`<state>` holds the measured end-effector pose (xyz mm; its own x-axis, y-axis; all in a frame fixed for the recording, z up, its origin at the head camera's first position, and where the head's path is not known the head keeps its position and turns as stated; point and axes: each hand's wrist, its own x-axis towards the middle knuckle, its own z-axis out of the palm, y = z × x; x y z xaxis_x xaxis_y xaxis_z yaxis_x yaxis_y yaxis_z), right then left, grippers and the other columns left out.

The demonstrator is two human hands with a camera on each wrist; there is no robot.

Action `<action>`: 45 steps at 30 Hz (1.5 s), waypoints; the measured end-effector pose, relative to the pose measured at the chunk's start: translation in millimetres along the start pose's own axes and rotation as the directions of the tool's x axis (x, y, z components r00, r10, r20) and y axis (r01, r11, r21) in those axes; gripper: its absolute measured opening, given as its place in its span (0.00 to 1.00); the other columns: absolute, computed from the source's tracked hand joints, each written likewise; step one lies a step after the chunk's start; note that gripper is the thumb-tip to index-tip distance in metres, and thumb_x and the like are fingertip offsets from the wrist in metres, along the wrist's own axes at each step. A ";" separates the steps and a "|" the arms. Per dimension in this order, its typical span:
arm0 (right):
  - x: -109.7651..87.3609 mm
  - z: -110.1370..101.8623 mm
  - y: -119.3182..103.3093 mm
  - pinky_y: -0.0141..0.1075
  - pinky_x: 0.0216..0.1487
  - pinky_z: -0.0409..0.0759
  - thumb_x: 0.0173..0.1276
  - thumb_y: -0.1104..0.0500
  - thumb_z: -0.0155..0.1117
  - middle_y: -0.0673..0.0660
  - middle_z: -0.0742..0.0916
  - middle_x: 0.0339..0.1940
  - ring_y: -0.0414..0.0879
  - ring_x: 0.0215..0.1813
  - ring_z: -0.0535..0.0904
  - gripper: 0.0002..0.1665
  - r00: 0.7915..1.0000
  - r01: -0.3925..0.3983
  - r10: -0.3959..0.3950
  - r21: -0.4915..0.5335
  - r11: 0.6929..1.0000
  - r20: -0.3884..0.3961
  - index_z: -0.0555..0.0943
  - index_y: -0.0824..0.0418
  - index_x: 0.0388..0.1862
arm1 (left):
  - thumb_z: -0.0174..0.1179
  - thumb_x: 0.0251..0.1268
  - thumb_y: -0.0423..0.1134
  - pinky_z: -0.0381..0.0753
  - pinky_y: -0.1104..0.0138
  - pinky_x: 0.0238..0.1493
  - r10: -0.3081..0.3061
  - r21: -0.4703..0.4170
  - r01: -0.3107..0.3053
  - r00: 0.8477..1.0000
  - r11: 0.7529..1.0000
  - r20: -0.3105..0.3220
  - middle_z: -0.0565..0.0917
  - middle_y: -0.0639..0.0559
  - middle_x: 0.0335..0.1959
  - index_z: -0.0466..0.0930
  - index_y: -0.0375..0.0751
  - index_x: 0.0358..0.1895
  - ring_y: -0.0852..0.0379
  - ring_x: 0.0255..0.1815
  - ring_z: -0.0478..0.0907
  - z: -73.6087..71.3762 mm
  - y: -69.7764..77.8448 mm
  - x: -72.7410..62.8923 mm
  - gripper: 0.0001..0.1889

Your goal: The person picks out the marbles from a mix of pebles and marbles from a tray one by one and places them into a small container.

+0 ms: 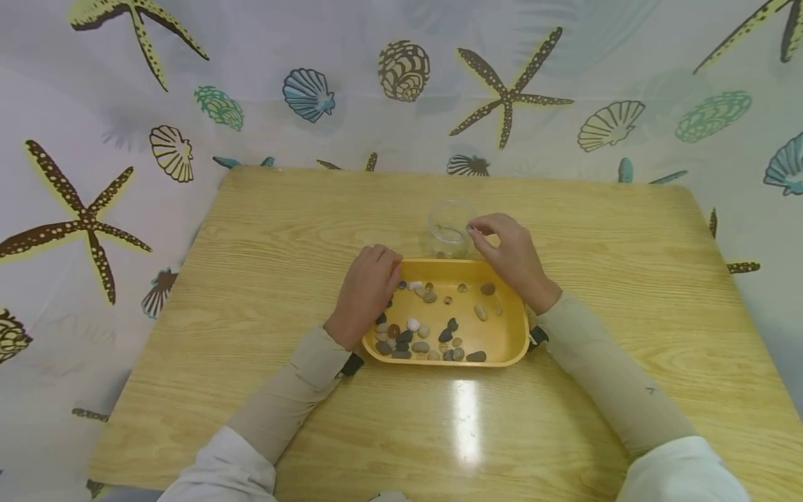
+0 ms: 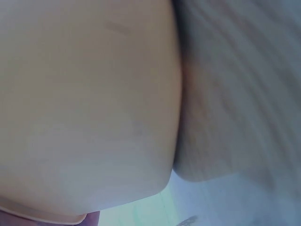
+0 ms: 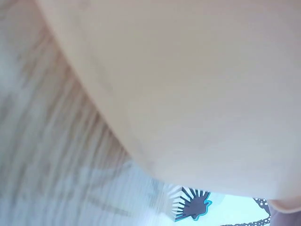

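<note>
A yellow tray [image 1: 464,307] lies on a wood-grain bench [image 1: 596,293], its long sides running from 9 to 3 o'clock. Just beyond its 12 o'clock rim stands a clear cup [image 1: 442,240], upright, with a few small things at its bottom, too faint to make out.

The right hand [image 1: 511,256] is at the cup's 3 o'clock, over the tray's 1 o'clock edge. Its grip is narrow: thumb and fingertips pinch a small dark pebble [image 1: 470,228] close beside the cup's rim. The left hand [image 1: 365,291] rests at the tray's 10 o'clock corner, its fingers together at the rim; their undersides are hidden, so one cannot tell whether that grip closes on the tray.

Inside the tray, most of the stones [image 1: 421,346] crowd from 6 to 9 o'clock, grey, black and tan, with a white stone [image 1: 413,324] and an orange stone [image 1: 393,330] among them. A brown stone [image 1: 488,288] lies at 1 o'clock, a tan stone [image 1: 480,312] at 3.

Beige sleeves [image 1: 617,380] cover both forearms. From 9 through 12 to 3 o'clock, a pale cloth [image 1: 263,42] printed with starfish and shells surrounds the bench.
</note>
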<state>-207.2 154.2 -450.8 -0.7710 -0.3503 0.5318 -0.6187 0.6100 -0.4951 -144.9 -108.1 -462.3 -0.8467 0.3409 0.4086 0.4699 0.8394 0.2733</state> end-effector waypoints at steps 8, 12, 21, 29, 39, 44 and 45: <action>-0.9 2.4 1.3 0.39 0.44 0.77 0.65 0.60 0.62 0.56 0.83 0.41 0.47 0.41 0.77 0.10 0.998 0.069 -0.069 -0.055 0.996 -0.007 0.81 0.62 0.44 | 0.58 0.65 0.35 0.74 0.65 0.42 -0.001 -0.009 0.000 1.000 1.000 -0.014 0.78 0.49 0.39 0.79 0.39 0.43 0.53 0.40 0.72 0.1 1.5 0.8 0.07; -1.9 2.0 1.3 0.39 0.43 0.77 0.65 0.61 0.63 0.56 0.84 0.40 0.47 0.40 0.77 0.10 0.997 0.075 -0.076 -0.047 0.996 -0.019 0.82 0.63 0.43 | 0.57 0.65 0.36 0.74 0.65 0.43 -0.005 -0.017 0.005 1.000 1.000 -0.006 0.78 0.49 0.39 0.79 0.39 0.43 0.54 0.40 0.72 1.4 2.1 1.9 0.07; 0.9 3.6 1.1 0.38 0.42 0.78 0.65 0.60 0.62 0.56 0.84 0.41 0.48 0.40 0.78 0.11 0.998 0.064 -0.065 -0.028 0.998 -0.028 0.82 0.63 0.44 | 0.58 0.65 0.35 0.74 0.66 0.40 0.003 -0.023 -0.004 0.999 1.000 -0.035 0.78 0.49 0.38 0.80 0.38 0.42 0.54 0.37 0.72 -1.2 0.9 1.8 0.07; -0.8 5.3 1.2 0.41 0.41 0.79 0.65 0.61 0.62 0.57 0.84 0.42 0.49 0.40 0.78 0.11 0.998 0.060 -0.060 -0.022 0.998 -0.029 0.81 0.63 0.45 | 0.58 0.64 0.35 0.74 0.66 0.40 0.007 -0.030 -0.008 0.999 1.000 -0.033 0.78 0.49 0.37 0.80 0.38 0.42 0.54 0.38 0.72 1.0 -1.4 -0.5 0.07; -0.3 5.6 0.3 0.40 0.41 0.78 0.66 0.59 0.62 0.58 0.84 0.42 0.48 0.40 0.78 0.13 0.998 0.052 -0.053 -0.023 0.998 -0.038 0.81 0.65 0.45 | 0.58 0.64 0.35 0.73 0.66 0.39 0.009 -0.033 -0.010 0.999 0.999 -0.036 0.78 0.48 0.37 0.80 0.37 0.42 0.54 0.37 0.72 -0.7 -1.7 -0.4 0.07; -2.9 6.2 -1.2 0.39 0.41 0.78 0.66 0.58 0.62 0.57 0.84 0.42 0.47 0.40 0.78 0.13 0.998 0.048 -0.048 -0.021 0.999 -0.033 0.81 0.65 0.45 | 0.59 0.64 0.35 0.74 0.65 0.42 0.008 -0.039 -0.009 1.000 0.999 -0.028 0.78 0.49 0.38 0.80 0.38 0.43 0.53 0.39 0.72 0.7 -1.8 -2.4 0.07; -3.4 6.5 -1.4 0.39 0.41 0.78 0.66 0.58 0.62 0.57 0.84 0.42 0.47 0.40 0.78 0.13 0.998 0.047 -0.048 -0.022 0.999 -0.034 0.81 0.65 0.45 | 0.59 0.64 0.35 0.74 0.65 0.42 0.006 -0.040 -0.007 1.000 0.999 -0.027 0.78 0.49 0.38 0.80 0.38 0.43 0.53 0.39 0.72 1.0 -2.0 -2.6 0.07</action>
<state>-204.7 149.8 -456.4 -0.7349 -0.3544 0.5782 -0.6508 0.6082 -0.4544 -143.8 -110.2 -464.8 -0.8371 0.3341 0.4331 0.4851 0.8194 0.3055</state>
